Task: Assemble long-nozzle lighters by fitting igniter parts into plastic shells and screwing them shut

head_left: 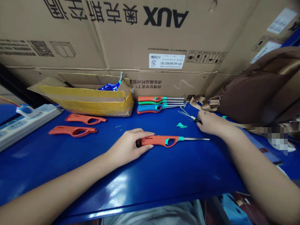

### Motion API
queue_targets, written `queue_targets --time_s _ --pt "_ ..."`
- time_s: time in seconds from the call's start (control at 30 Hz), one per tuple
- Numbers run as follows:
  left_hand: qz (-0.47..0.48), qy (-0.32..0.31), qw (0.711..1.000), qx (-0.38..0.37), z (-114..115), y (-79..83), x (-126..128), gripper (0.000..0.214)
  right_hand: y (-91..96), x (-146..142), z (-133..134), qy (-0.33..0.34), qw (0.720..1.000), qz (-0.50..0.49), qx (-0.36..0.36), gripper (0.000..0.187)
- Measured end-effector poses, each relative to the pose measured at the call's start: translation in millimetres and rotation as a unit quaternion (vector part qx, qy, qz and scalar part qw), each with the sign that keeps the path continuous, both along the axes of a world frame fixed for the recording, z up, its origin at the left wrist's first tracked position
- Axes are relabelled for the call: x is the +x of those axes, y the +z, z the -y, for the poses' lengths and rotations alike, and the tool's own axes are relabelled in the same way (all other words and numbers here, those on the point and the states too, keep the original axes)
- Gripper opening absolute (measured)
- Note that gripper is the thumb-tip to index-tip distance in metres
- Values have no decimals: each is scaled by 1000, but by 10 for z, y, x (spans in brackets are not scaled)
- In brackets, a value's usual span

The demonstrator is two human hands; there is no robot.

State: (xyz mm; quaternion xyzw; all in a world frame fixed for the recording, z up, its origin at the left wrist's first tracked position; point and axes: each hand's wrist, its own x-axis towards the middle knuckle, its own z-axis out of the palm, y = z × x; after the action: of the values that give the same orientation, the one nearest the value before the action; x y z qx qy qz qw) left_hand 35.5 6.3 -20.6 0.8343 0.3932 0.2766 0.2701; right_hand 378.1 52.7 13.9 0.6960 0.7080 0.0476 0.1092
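An orange stick lighter [168, 140] with a teal trigger and a thin metal nozzle lies on the blue table [164, 175]. My left hand [130, 144] is closed around its handle end, holding it flat on the table. Further back, my right hand [209, 122] is closed on a thin dark tool [188, 116] whose metal tip points left. A small teal plastic part [182, 125] lies between the two hands.
Two orange lighter shells [78, 125] lie at left. Finished lighters [159, 104] are stacked at the back. An open taped carton [89, 98], a white power strip [25, 120], large cardboard boxes [140, 37] and a brown bag [255, 90] surround the table.
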Motion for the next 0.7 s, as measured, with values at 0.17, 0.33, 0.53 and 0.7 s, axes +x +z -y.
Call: queue_targets --time_s 0.17,0.33,0.53,0.7 --pt "-55 -23 997 54 13 33 -14 35 -16 68 -8 12 1000 -1 7 15" --pt "-52 -5 997 48 55 65 -26 29 38 -124 58 67 996 -45 46 18" --pt "-102 -8 994 49 133 58 -2 27 -84 -773 166 254 909 -310 113 23" --pt "-116 -22 992 46 186 48 42 23 -96 -1181 143 346 846 -395 92 22"
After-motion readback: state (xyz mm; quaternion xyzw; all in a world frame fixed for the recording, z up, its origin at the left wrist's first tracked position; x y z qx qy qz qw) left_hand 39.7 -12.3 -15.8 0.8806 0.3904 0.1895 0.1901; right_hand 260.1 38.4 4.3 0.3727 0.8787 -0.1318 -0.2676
